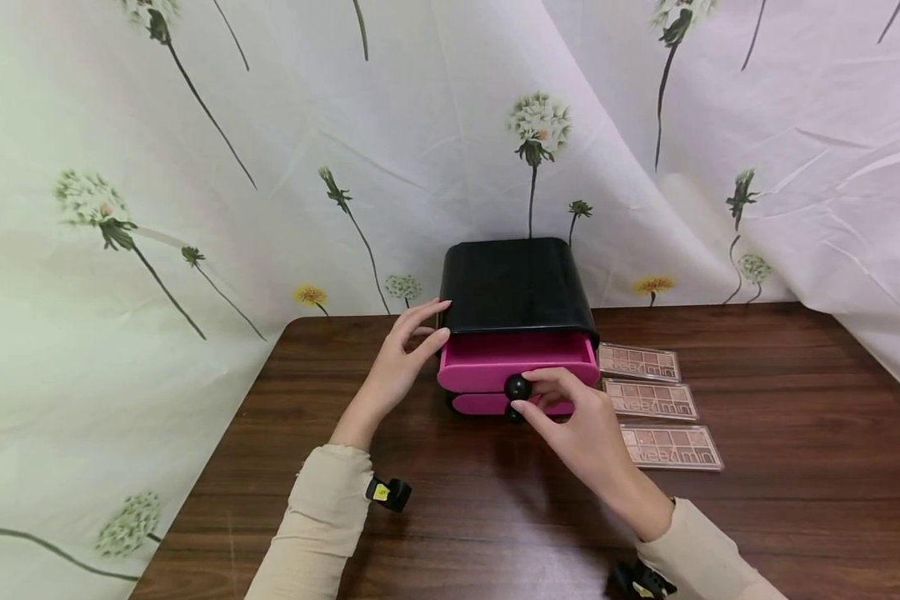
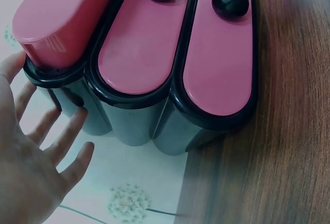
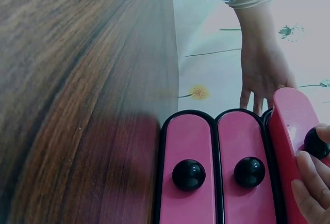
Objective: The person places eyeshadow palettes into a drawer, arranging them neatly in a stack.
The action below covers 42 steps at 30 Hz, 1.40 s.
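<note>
A black drawer box (image 1: 513,287) with three pink drawers stands on the table. Its top drawer (image 1: 474,377) is pulled partly out, while the middle drawer (image 3: 242,146) and the bottom drawer (image 3: 188,136) sit flush in the case. My right hand (image 1: 581,425) pinches the round black knob (image 1: 517,387) of the top drawer between thumb and fingers. At the box's left side is my left hand (image 1: 393,367), its fingers spread and fairly straight, fingertips right at the upper case edge. In the left wrist view the black knobs (image 2: 230,2) of the lower drawers show too.
Three eyeshadow palettes lie in a column right of the box: the far palette (image 1: 639,362), the middle palette (image 1: 651,399) and the near palette (image 1: 671,447). A white cloth (image 1: 435,167) printed with dandelions hangs behind the brown wooden table (image 1: 480,533).
</note>
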Tool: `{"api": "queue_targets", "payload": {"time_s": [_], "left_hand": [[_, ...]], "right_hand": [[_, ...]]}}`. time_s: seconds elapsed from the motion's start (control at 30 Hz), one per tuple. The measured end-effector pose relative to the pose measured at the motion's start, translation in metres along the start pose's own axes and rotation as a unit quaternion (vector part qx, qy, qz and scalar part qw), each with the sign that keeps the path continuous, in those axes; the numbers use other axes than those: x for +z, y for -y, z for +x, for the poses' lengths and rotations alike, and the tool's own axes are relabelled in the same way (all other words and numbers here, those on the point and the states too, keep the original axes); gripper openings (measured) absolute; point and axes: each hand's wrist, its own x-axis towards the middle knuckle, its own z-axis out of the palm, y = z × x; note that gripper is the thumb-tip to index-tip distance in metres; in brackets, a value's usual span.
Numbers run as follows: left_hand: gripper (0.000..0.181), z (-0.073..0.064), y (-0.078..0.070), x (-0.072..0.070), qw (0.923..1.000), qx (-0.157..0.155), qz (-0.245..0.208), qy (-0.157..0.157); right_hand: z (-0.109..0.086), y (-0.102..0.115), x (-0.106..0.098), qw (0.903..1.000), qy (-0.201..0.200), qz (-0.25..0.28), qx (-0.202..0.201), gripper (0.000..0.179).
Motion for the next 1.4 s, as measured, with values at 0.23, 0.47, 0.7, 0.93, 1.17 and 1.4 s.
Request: {"api": "queue_targets", "payload": {"time_s": [0.23,0.47,0.7,0.93,1.17,1.4], "left_hand": [[0.043,0.000,-0.003,-0.002,1.0000,0.003,0.002,0.005],[0.043,0.001,-0.003,-0.003,1.0000,0.002,-0.002,0.002],[0.043,0.000,-0.004,-0.002,1.0000,0.005,-0.004,0.001],[0.043,0.001,-0.002,-0.001,0.9999,0.009,-0.011,-0.001],[0.044,0.002,-0.003,0.000,0.9999,0.002,-0.016,0.001],[0.046,0.001,-0.012,0.001,0.9996,-0.011,-0.025,0.008]], "right_hand": [[-0.005,0.004,-0.001,0.9999,0.000,0.003,-0.011,0.037],[-0.008,0.007,-0.002,0.9996,0.003,0.015,-0.023,0.036],[-0.012,0.009,-0.003,0.9993,-0.002,0.017,-0.033,0.036],[-0.015,0.010,-0.004,0.9986,-0.013,0.004,-0.050,0.038],[-0.018,0.013,-0.005,0.9983,-0.014,-0.004,-0.056,0.038],[-0.023,0.013,-0.006,0.9983,-0.010,-0.005,-0.056,0.039]]}}
